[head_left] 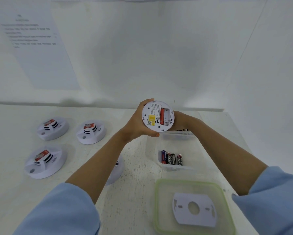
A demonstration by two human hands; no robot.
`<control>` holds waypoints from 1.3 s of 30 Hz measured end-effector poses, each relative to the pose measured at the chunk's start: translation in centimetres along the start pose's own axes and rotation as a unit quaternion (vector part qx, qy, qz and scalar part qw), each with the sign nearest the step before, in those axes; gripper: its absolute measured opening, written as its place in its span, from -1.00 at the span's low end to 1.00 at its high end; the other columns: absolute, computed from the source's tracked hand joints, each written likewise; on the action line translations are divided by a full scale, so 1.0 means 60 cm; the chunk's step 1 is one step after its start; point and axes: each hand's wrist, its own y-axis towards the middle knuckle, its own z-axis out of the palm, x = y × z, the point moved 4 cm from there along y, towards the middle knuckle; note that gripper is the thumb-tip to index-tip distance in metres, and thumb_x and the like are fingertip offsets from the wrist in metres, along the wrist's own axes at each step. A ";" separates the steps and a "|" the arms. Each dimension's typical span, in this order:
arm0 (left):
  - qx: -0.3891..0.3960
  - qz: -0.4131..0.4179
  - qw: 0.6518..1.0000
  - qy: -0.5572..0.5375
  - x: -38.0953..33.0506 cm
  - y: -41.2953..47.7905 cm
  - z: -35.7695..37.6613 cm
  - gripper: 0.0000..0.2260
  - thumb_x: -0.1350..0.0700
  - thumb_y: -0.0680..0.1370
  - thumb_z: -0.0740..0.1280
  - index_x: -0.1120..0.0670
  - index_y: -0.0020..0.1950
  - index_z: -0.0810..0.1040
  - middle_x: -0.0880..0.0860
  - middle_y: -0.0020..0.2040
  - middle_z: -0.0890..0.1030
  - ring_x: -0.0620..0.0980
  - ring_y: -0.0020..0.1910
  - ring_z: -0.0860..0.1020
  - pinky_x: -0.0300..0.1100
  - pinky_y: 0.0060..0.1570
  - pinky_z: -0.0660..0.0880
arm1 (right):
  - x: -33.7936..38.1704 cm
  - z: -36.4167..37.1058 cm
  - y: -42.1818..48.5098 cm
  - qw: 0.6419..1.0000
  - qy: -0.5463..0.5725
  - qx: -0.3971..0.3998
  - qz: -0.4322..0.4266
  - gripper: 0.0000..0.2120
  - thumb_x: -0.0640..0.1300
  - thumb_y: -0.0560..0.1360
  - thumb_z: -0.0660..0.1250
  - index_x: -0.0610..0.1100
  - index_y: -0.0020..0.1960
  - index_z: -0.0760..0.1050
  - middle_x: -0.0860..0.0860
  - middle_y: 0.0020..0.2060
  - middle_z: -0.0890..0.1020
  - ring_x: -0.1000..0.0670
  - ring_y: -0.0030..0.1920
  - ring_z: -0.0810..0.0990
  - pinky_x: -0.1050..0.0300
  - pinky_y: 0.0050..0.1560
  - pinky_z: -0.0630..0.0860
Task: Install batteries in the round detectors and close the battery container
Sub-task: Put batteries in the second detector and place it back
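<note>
A white table [133, 184] is filling the lower half of the view, and a printed sheet of paper [40, 53] is hanging on the wall at ten o'clock. At five o'clock a green-rimmed lid [159, 200] is lying flat, carrying a white mounting plate [194, 208] with a round hole. Three round detectors are sitting face up at nine o'clock: a near one [45, 162], a far left one [53, 128] and a far right one [91, 131]. A fourth [116, 170] is lying half hidden under the left forearm.

Just below centre the person is lifting a fifth detector, the held detector [157, 116], above the table with its back facing the camera. The left hand [139, 122] is gripping its rim from nine o'clock, fingers over the top and thumb below. The right hand [179, 119] is lying against it at three o'clock, fingers hidden behind it, so its grip cannot be told. A red battery [162, 116] is sitting in the open compartment.

At six o'clock from the held detector, a clear battery container [174, 167] is standing open, holding four loose batteries [172, 158].
</note>
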 end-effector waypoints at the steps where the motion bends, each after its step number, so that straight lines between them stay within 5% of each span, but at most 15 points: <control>1: -0.001 0.000 1.000 -0.001 0.000 0.000 -0.001 -0.10 0.34 0.15 0.50 0.01 0.38 0.17 -0.02 0.24 0.39 -0.09 0.21 0.44 -0.29 -0.02 0.53 | -0.003 -0.003 0.001 1.000 0.001 -0.011 0.002 -0.59 -0.21 0.37 0.46 -0.21 0.19 0.49 -0.13 0.04 0.60 -0.07 0.03 0.54 0.01 0.15 0.51; 5: -0.005 0.001 1.000 -0.006 -0.002 -0.004 -0.005 -0.09 0.42 0.16 0.51 0.03 0.39 0.16 -0.07 0.22 0.38 -0.18 0.18 0.44 -0.31 -0.03 0.53 | -0.014 -0.038 -0.013 0.993 0.040 -0.105 0.033 -0.82 -0.30 0.35 0.45 -0.25 -0.07 0.56 -0.11 -0.23 0.63 -0.05 -0.22 0.58 0.21 -0.14 0.53; 8: -0.008 0.001 1.000 -0.017 -0.007 -0.011 -0.007 -0.09 0.40 0.15 0.50 0.01 0.37 0.16 -0.09 0.22 0.38 -0.17 0.18 0.44 -0.28 -0.03 0.55 | -0.033 -0.097 -0.046 0.931 0.262 -0.251 0.052 -0.85 -0.35 0.34 0.45 -0.20 -0.20 0.51 -0.03 -0.39 0.60 0.09 -0.45 0.54 0.32 -0.37 0.49; 11: -0.007 0.003 1.000 -0.023 -0.014 -0.015 -0.003 -0.09 0.41 0.14 0.50 0.00 0.36 0.17 -0.09 0.21 0.38 -0.14 0.18 0.44 -0.26 -0.03 0.55 | -0.021 -0.131 -0.084 0.892 0.329 -0.309 0.010 -0.85 -0.33 0.34 0.46 -0.21 -0.15 0.53 0.08 -0.51 0.62 0.15 -0.50 0.56 0.29 -0.35 0.55; 15: -0.003 0.013 1.000 -0.025 -0.027 -0.020 0.009 -0.08 0.41 0.13 0.50 0.01 0.37 0.16 -0.05 0.22 0.37 -0.12 0.17 0.44 -0.24 -0.05 0.57 | 0.031 -0.109 -0.110 0.925 0.285 -0.249 -0.028 -0.77 -0.33 0.33 0.47 -0.22 -0.06 0.51 0.03 -0.47 0.62 0.11 -0.47 0.54 0.30 -0.37 0.49; 18: -0.005 0.020 0.999 -0.027 -0.035 -0.025 0.016 -0.09 0.39 0.12 0.49 0.00 0.36 0.17 -0.03 0.22 0.38 -0.11 0.16 0.46 -0.21 -0.06 0.58 | 0.050 -0.092 -0.117 0.949 0.151 -0.272 -0.040 -0.79 -0.27 0.30 0.50 -0.20 -0.11 0.55 0.03 -0.37 0.60 0.23 -0.45 0.51 0.33 -0.30 0.45; 21: -0.016 0.032 0.999 -0.041 -0.041 -0.034 0.019 -0.10 0.40 0.13 0.48 0.03 0.36 0.18 0.00 0.22 0.39 -0.07 0.17 0.47 -0.20 -0.07 0.58 | 0.061 -0.081 -0.127 0.946 0.039 -0.314 -0.067 -0.79 -0.19 0.34 0.48 -0.18 -0.04 0.60 0.03 -0.22 0.54 0.14 -0.32 0.45 0.23 -0.15 0.40; 28: -0.037 0.053 0.995 -0.073 -0.051 -0.053 0.025 -0.10 0.41 0.14 0.49 0.08 0.38 0.18 0.07 0.24 0.39 0.02 0.23 0.44 -0.16 -0.01 0.57 | 0.089 -0.044 -0.153 0.938 -0.056 -0.331 -0.090 -0.71 -0.19 0.53 0.26 -0.28 0.21 0.50 -0.18 0.15 0.54 -0.13 0.07 0.54 0.03 0.12 0.48; 35: -0.041 0.045 0.995 -0.074 -0.049 -0.069 0.040 -0.11 0.40 0.12 0.49 0.07 0.37 0.20 0.01 0.20 0.42 -0.05 0.17 0.46 -0.18 -0.05 0.58 | 0.095 -0.030 -0.172 0.947 -0.123 -0.284 -0.081 -0.70 -0.20 0.58 0.13 -0.33 0.11 0.57 -0.19 0.19 0.47 -0.16 0.02 0.54 0.17 0.03 0.43; 39: -0.040 0.044 0.996 -0.066 -0.054 -0.079 0.042 -0.10 0.38 0.12 0.49 0.07 0.38 0.19 -0.02 0.20 0.42 -0.08 0.16 0.46 -0.22 -0.05 0.57 | 0.094 -0.020 -0.183 0.956 -0.082 -0.273 -0.065 -0.68 -0.16 0.59 0.11 -0.27 0.22 0.50 -0.16 0.26 0.43 -0.13 0.13 0.50 0.13 0.14 0.44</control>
